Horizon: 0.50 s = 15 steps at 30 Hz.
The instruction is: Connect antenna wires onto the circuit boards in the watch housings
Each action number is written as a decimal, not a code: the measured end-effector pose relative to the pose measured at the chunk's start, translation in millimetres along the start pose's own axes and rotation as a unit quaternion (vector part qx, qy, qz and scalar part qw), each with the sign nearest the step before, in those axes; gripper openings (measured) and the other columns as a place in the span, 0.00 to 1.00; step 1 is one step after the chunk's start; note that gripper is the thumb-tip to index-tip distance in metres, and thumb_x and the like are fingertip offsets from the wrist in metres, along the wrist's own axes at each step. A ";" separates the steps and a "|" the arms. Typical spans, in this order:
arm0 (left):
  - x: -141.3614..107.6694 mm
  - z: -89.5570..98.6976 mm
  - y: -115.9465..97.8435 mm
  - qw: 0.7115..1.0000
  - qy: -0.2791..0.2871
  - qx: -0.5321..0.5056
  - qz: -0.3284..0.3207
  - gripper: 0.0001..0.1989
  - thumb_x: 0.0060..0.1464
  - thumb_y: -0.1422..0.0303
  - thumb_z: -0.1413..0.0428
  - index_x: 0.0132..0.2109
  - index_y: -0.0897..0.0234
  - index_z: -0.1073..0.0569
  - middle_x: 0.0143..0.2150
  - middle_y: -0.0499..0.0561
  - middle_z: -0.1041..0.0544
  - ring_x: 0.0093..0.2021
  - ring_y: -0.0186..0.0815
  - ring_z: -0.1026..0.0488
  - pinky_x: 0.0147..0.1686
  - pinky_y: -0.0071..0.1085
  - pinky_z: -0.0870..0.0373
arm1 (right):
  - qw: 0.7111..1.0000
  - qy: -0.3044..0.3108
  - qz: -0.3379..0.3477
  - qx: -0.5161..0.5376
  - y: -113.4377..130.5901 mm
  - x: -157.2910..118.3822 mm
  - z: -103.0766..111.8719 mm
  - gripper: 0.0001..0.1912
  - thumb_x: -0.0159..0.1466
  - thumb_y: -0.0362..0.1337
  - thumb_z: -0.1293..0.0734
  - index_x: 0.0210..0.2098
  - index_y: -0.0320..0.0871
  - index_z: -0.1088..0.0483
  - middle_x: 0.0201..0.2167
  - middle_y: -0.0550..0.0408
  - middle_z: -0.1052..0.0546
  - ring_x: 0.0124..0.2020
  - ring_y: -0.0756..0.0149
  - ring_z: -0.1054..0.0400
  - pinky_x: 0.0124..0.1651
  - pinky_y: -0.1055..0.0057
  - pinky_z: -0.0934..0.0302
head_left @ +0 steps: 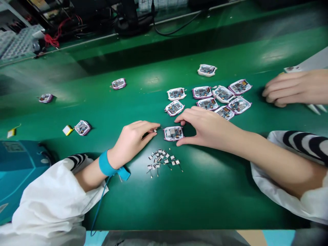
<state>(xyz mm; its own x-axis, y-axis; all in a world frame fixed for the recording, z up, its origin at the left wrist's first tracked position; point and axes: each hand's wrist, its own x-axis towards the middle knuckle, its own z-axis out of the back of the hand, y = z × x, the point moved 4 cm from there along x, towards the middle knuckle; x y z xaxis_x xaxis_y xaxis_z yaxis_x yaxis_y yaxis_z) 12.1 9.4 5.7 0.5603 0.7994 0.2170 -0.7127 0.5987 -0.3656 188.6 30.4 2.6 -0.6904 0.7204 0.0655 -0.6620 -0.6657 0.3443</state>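
Soft glare spots the well-lit green table [205,194]; stretching and blur grow toward the frame's edges.

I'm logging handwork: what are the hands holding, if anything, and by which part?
The left hand pinches a small part; by which end is unclear. The right hand curves around the right end of a watch case; contact cannot be told.

nothing I can read, a greyish label [14,146] on the blue box [22,174] by the near left corner of my green surface [205,205], its print too blurred, a second label [3,207] lower down, equally illegible
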 end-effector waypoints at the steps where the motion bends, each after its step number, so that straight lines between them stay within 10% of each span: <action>1: -0.1 1.2 0.1 1.000 0.004 0.012 0.000 0.09 0.54 0.70 0.48 0.42 0.65 0.28 0.36 0.49 0.24 0.35 0.31 0.27 0.36 0.25 0.31 | 1.000 -0.007 0.003 0.010 0.7 -0.3 0.8 0.26 0.52 0.51 0.34 0.45 0.41 0.35 0.35 0.54 0.28 0.38 0.64 0.36 0.39 0.69 0.43; 8: 7.1 12.6 -21.7 0.998 -0.040 -0.031 0.023 0.11 0.52 0.74 0.47 0.44 0.63 0.30 0.36 0.45 0.24 0.34 0.25 0.27 0.36 0.19 0.32 | 1.000 -0.025 -0.004 0.015 3.4 2.1 -1.7 0.10 0.62 0.36 0.42 0.33 0.42 0.30 0.31 0.55 0.27 0.35 0.67 0.34 0.36 0.71 0.43; 15: 21.7 -7.7 -40.1 0.998 0.031 0.013 -0.049 0.07 0.51 0.75 0.48 0.37 0.63 0.28 0.37 0.46 0.25 0.35 0.29 0.28 0.33 0.23 0.33 | 0.995 -0.064 0.004 0.078 -3.0 -12.8 -1.7 0.20 0.58 0.42 0.38 0.48 0.39 0.36 0.41 0.52 0.27 0.41 0.64 0.34 0.41 0.68 0.41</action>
<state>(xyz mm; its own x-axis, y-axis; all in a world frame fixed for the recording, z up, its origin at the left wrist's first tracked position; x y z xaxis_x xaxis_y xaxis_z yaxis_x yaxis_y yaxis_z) 56.1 2.4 18.2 0.6521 0.7330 0.1938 -0.6636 0.6754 -0.3218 198.9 22.9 -0.8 -0.6464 0.7404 0.1844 -0.5964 -0.6410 0.4831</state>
